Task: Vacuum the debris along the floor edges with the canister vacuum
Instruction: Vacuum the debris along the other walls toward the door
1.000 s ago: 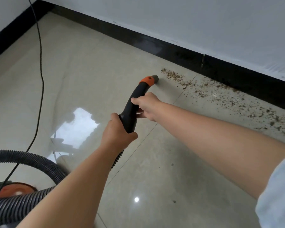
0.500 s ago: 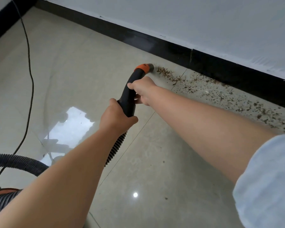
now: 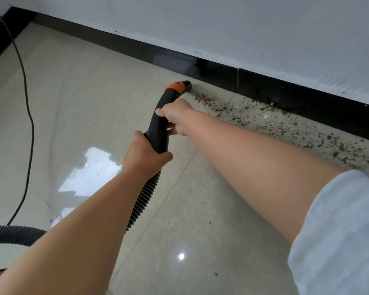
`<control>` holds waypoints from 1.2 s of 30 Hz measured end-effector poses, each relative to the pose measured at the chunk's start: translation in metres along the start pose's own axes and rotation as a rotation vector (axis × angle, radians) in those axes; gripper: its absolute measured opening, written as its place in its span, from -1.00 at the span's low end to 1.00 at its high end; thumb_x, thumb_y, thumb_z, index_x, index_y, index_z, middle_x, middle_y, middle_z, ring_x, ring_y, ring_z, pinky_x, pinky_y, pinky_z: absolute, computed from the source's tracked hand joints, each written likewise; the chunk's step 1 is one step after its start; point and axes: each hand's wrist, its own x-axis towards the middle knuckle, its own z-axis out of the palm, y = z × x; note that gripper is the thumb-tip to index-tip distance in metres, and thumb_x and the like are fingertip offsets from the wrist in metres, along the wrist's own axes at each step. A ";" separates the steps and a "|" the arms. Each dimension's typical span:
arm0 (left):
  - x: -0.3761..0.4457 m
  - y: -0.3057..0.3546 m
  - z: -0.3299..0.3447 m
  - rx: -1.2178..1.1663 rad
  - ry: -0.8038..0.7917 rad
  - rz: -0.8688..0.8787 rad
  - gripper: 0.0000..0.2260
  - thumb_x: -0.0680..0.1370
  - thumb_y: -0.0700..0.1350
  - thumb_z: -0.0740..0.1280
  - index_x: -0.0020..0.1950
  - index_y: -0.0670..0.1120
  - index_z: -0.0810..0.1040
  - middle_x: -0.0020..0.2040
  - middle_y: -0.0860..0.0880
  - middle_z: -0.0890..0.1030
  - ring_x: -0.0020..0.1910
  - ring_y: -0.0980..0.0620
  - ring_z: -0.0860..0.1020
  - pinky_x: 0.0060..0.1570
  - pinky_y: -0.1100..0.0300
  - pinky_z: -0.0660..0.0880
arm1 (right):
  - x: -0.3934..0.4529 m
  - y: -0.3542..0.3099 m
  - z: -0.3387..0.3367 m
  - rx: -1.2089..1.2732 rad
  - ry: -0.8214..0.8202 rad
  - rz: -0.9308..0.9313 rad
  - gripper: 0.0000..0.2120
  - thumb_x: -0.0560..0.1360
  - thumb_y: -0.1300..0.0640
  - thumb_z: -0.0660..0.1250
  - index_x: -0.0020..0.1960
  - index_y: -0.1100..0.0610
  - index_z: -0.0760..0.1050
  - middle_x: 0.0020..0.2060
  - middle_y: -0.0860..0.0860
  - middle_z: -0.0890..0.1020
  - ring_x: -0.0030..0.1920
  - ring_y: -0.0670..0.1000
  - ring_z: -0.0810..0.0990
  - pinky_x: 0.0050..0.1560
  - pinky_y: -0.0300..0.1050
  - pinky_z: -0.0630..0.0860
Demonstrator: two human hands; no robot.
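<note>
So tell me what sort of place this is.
Likely an indoor room, bare where seen: glossy beige tiled floor, black baseboard under a white wall, debris along the edge.

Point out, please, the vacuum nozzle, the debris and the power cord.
vacuum nozzle (image 3: 178, 87): head view, on its orange collar near the tip.
debris (image 3: 271, 124): head view, mid-strip beside the black skirting.
power cord (image 3: 31, 133): head view, on its bend over the floor.

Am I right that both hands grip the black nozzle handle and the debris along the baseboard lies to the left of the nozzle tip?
Not quite. The head view shows the debris to the right of the nozzle tip, not the left. The left hand and right hand do both grip the black nozzle handle.
</note>
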 end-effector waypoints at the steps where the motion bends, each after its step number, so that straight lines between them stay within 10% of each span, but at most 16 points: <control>1: -0.003 -0.003 0.001 -0.001 0.003 -0.008 -0.58 0.39 -0.15 0.41 0.05 -0.13 0.20 -0.24 0.03 0.35 -0.33 0.09 0.40 -0.44 0.21 0.31 | -0.002 0.002 0.002 -0.010 -0.006 0.005 -0.90 0.55 0.30 0.23 0.01 0.21 0.31 0.03 0.17 0.50 0.10 0.20 0.54 -0.06 0.04 0.54; 12: -0.063 -0.066 0.010 0.092 -0.040 -0.009 -0.60 0.39 -0.13 0.41 0.01 -0.10 0.20 -0.25 0.05 0.38 -0.29 0.00 0.44 -0.44 0.21 0.32 | -0.041 0.066 0.021 -0.035 -0.116 0.092 -0.54 0.57 0.30 0.19 0.44 0.26 0.18 0.23 0.20 0.46 0.17 0.18 0.51 -0.07 0.03 0.54; 36: -0.010 0.001 0.021 -0.003 -0.017 0.020 -0.59 0.39 -0.16 0.41 0.02 -0.13 0.20 -0.25 0.01 0.36 -0.28 -0.03 0.46 -0.42 0.18 0.35 | -0.009 0.014 -0.012 -0.019 0.048 0.026 -0.75 0.56 0.30 0.19 0.23 0.27 0.34 0.17 0.21 0.50 0.14 0.19 0.52 -0.03 0.05 0.53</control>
